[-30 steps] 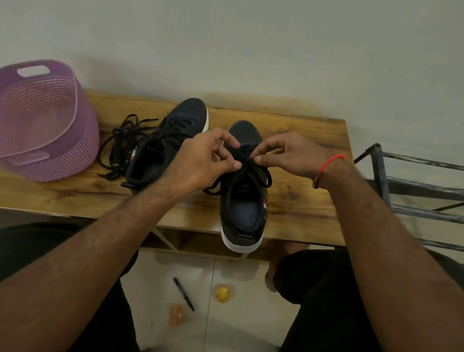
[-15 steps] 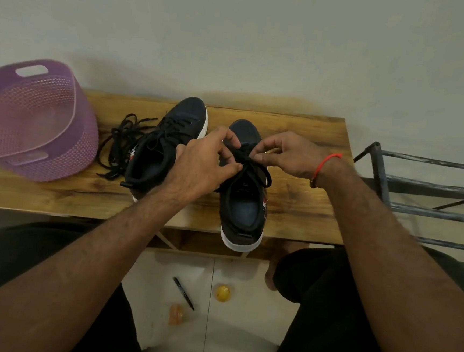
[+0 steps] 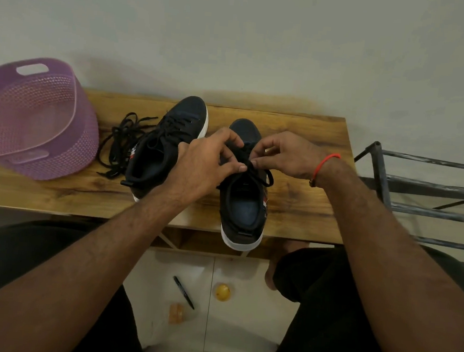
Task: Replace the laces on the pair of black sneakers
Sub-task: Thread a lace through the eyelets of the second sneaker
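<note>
You are sitting at a wooden bench (image 3: 292,209) with both black sneakers on it. The right sneaker (image 3: 243,205) is lying toe toward the wall, its white heel hanging just over the near edge. Your left hand (image 3: 203,167) is hovering over its tongue with fingers curled, thumb and forefinger pinching the black lace (image 3: 264,176) where it crosses above the opening. Your right hand (image 3: 285,158) is meeting it from the right, its fingertips pinching the same lace (a ring is showing on one finger, and a red thread is circling the wrist). One loop of the lace is drooping over the right side of the shoe's collar.

The left sneaker (image 3: 166,147) is resting just beside it, angled toward the far right, partly hidden by your left hand. A loose tangle of black laces (image 3: 121,143) is lying on the bench against that shoe's left side. Farther left, a purple basket (image 3: 33,119) is sitting tilted on the bench. A metal rack (image 3: 425,192) is standing to the right. On the floor between your knees are lying a pen (image 3: 184,292) and a small yellow object (image 3: 223,292).
</note>
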A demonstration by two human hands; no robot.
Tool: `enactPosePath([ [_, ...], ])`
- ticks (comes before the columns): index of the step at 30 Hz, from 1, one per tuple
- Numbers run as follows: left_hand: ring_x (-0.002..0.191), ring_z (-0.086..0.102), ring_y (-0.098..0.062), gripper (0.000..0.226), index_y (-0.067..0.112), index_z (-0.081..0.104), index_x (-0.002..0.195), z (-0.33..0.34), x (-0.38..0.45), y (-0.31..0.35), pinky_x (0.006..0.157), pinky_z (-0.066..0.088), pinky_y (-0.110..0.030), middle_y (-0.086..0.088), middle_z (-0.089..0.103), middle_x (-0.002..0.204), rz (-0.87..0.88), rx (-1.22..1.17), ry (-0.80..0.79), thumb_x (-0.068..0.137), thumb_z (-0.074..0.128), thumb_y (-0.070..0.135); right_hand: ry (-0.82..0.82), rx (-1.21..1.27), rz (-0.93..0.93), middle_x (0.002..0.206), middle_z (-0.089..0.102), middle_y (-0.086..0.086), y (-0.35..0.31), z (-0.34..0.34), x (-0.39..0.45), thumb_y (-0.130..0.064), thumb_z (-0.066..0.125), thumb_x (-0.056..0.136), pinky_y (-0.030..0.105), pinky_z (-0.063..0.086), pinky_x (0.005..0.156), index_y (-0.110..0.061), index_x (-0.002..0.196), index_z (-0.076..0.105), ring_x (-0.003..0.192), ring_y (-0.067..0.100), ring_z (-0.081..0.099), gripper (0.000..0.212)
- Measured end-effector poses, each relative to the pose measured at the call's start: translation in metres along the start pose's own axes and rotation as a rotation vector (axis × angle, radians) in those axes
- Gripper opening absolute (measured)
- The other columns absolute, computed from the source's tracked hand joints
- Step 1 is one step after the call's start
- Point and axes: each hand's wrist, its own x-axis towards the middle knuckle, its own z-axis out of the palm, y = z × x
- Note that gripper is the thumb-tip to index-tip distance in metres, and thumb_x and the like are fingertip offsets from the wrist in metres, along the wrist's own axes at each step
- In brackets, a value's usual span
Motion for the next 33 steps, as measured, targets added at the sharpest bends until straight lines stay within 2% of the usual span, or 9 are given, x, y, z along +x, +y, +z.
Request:
enactPosePath([
  [3, 0.084, 0.065, 0.004, 0.054, 0.041, 0.052, 0.127, -0.012, 0.004, -0.002, 0.101, 0.044, -0.053, 0.027, 0.07, 0.078, -0.04, -0.009, -0.155, 0.081, 0.08, 0.045, 0.043, 0.025, 0.015, 0.094, 0.068, -0.009, 0.0, -0.004, -0.001, -0.024, 0.071, 0.091, 0.038, 0.053, 0.091, -0.022, 0.093, 0.073, 0.098, 0.015, 0.064, 0.003],
  [6, 0.088, 0.066, -0.001, 0.067, 0.04, 0.046, 0.139, -0.022, 0.008, -0.006, 0.098, 0.047, -0.055, 0.035, 0.067, 0.08, -0.072, 0.023, -0.262, 0.082, 0.08, 0.044, 0.115, 0.072, 0.063, 0.093, 0.067, -0.01, 0.0, -0.008, -0.005, -0.021, 0.069, 0.093, 0.026, 0.049, 0.081, -0.019, 0.092, 0.071, 0.097, 0.01, 0.062, 0.003],
  [11, 0.094, 0.067, -0.004, 0.064, 0.04, 0.047, 0.139, -0.034, 0.012, -0.011, 0.104, 0.043, -0.056, 0.027, 0.072, 0.079, -0.147, 0.057, -0.378, 0.084, 0.078, 0.046, 0.302, -0.04, 0.168, 0.101, 0.064, -0.005, 0.01, -0.014, -0.004, -0.025, 0.067, 0.095, 0.014, 0.036, 0.065, -0.017, 0.098, 0.069, 0.098, 0.012, 0.057, 0.009],
  [14, 0.094, 0.069, -0.001, 0.061, 0.031, 0.052, 0.139, -0.037, 0.01, -0.008, 0.105, 0.046, -0.045, 0.017, 0.076, 0.082, -0.235, 0.011, -0.446, 0.085, 0.078, 0.043, 0.426, -0.093, 0.266, 0.089, 0.062, -0.01, 0.016, -0.017, -0.001, -0.028, 0.067, 0.094, 0.031, 0.049, 0.084, -0.027, 0.083, 0.064, 0.1, 0.017, 0.059, 0.011],
  [17, 0.088, 0.072, -0.003, 0.049, 0.028, 0.056, 0.128, -0.036, 0.008, -0.004, 0.096, 0.052, -0.037, 0.01, 0.078, 0.083, -0.285, -0.07, -0.48, 0.086, 0.077, 0.04, 0.489, -0.139, 0.349, 0.083, 0.057, -0.013, 0.018, -0.017, 0.0, -0.03, 0.064, 0.094, 0.053, 0.046, 0.099, -0.031, 0.075, 0.056, 0.098, 0.019, 0.058, 0.021],
  [20, 0.073, 0.071, -0.007, 0.032, 0.024, 0.054, 0.122, -0.036, 0.007, -0.004, 0.067, 0.052, -0.026, 0.002, 0.078, 0.084, -0.406, -0.175, -0.444, 0.097, 0.065, 0.04, 0.522, -0.163, 0.367, 0.088, 0.059, -0.009, 0.016, -0.016, -0.002, -0.031, 0.064, 0.095, 0.055, 0.046, 0.1, -0.032, 0.073, 0.054, 0.098, 0.02, 0.058, 0.024],
  [25, 0.064, 0.071, -0.021, 0.04, 0.021, 0.036, 0.138, -0.016, -0.003, -0.006, 0.047, 0.052, -0.029, -0.014, 0.075, 0.093, -0.659, -0.331, -0.359, 0.107, 0.04, 0.046, 0.463, -0.105, 0.293, 0.091, 0.056, -0.017, 0.01, -0.012, 0.0, -0.036, 0.066, 0.092, 0.057, 0.043, 0.102, -0.037, 0.077, 0.055, 0.105, 0.018, 0.057, 0.019],
  [27, 0.064, 0.073, -0.023, 0.046, 0.022, 0.038, 0.139, -0.006, -0.007, -0.004, 0.047, 0.053, -0.029, -0.014, 0.071, 0.103, -0.701, -0.378, -0.341, 0.105, 0.042, 0.052, 0.435, -0.081, 0.258, 0.093, 0.059, -0.018, 0.009, -0.01, 0.001, -0.038, 0.066, 0.092, 0.059, 0.042, 0.103, -0.037, 0.078, 0.057, 0.106, 0.017, 0.058, 0.017],
  [33, 0.081, 0.076, -0.025, 0.037, 0.017, 0.065, 0.123, 0.002, -0.004, -0.007, 0.064, 0.061, -0.036, -0.011, 0.074, 0.1, -0.733, -0.549, -0.167, 0.1, 0.058, 0.045, 0.375, -0.105, 0.244, 0.09, 0.06, -0.02, 0.008, -0.009, 0.0, -0.04, 0.065, 0.093, 0.055, 0.042, 0.105, -0.037, 0.077, 0.06, 0.106, 0.014, 0.059, 0.017],
])
